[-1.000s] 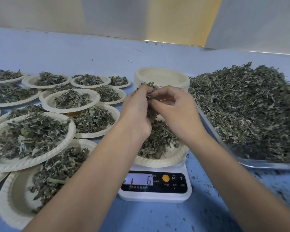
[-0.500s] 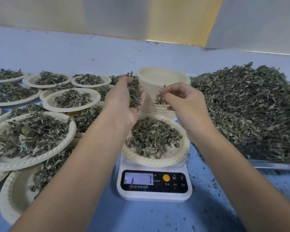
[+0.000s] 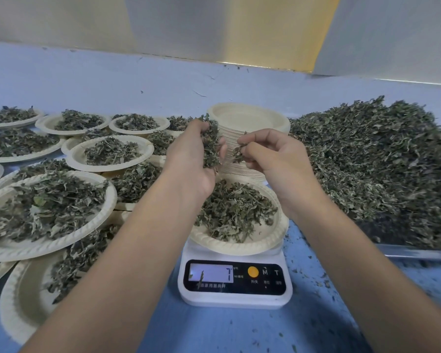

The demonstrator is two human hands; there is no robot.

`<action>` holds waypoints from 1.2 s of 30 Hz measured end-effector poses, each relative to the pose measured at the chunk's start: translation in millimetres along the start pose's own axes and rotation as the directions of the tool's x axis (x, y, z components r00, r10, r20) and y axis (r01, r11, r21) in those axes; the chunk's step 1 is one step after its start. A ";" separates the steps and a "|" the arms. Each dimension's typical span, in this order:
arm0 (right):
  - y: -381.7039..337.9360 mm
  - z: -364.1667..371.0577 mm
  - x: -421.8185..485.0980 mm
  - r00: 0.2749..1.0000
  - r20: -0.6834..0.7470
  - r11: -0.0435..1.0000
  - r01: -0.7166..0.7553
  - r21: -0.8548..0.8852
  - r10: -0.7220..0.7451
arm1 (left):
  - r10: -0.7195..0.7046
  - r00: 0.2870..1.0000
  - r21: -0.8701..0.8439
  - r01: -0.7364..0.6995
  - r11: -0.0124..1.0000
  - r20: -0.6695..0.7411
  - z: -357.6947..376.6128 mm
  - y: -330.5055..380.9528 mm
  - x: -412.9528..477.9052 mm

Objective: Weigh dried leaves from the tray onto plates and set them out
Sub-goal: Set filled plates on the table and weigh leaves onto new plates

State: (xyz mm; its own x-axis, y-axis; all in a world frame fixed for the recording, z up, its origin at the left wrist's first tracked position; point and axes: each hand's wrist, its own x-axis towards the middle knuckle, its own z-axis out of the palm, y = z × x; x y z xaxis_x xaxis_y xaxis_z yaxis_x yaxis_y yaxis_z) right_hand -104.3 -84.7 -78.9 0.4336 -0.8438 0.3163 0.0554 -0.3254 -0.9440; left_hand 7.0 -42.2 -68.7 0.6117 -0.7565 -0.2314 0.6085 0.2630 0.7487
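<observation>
A: We log one cream plate [image 3: 239, 247] level on the scale [image 3: 234, 281], with grey-green dried leaves [image 3: 236, 212] spread over its middle.
B: Agreed. Right of the scale, the metal tray [image 3: 418, 252] carries the big leaf pile [image 3: 372, 161].
A: Behind the scale: stack of empty plates [image 3: 247, 118]. Left of it: filled plates [image 3: 48, 248], overlapping.
B: Above it we note a clump [image 3: 210, 146] in the left hand [image 3: 188, 159] and a pinch [image 3: 238, 151] in the right hand [image 3: 278, 159].

Reads 7 on the display [image 3: 211, 273] of the scale [image 3: 234, 300]. Marked M and T right of the orange button [image 3: 253, 271]. Small Chinese print below display and buttons, too blurred to make out.
</observation>
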 end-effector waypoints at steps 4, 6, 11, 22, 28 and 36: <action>-3.5 1.0 0.4 0.999 0.037 0.996 -0.025 0.090 0.022 | -0.007 1.000 0.030 0.006 1.000 0.009 4.6 -4.3 -3.1; -6.4 -0.9 1.4 0.999 0.042 0.992 -0.035 0.119 0.030 | -0.017 1.000 0.038 0.017 0.999 0.020 9.1 -6.2 -6.0; -11.9 -15.9 1.8 0.998 0.050 0.995 -0.029 0.094 0.024 | -0.058 0.994 0.000 0.058 0.998 0.097 30.7 -16.1 -19.7; -0.8 -94.4 2.8 0.992 -0.119 0.999 -0.030 0.016 0.032 | -0.186 0.968 0.090 0.173 0.981 0.167 102.4 -77.4 -25.6; 18.3 -134.7 4.6 0.979 -0.186 0.992 -0.101 -0.075 0.086 | -0.309 0.938 0.089 0.298 0.950 0.156 129.9 -118.9 -16.7; 52.8 -170.5 6.0 0.922 -0.353 0.960 -0.229 -0.160 0.162 | -0.384 0.911 0.237 0.344 0.909 0.152 145.3 -165.1 -14.4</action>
State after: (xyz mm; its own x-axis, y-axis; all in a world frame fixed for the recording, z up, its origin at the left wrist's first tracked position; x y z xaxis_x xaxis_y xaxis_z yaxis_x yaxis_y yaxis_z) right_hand -252.1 -179.7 -110.8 0.0914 -0.9808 0.1723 -0.1898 -0.1870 -0.9638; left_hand -175.8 -161.8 -98.7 0.2467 -0.8807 -0.4043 0.6431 -0.1633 0.7482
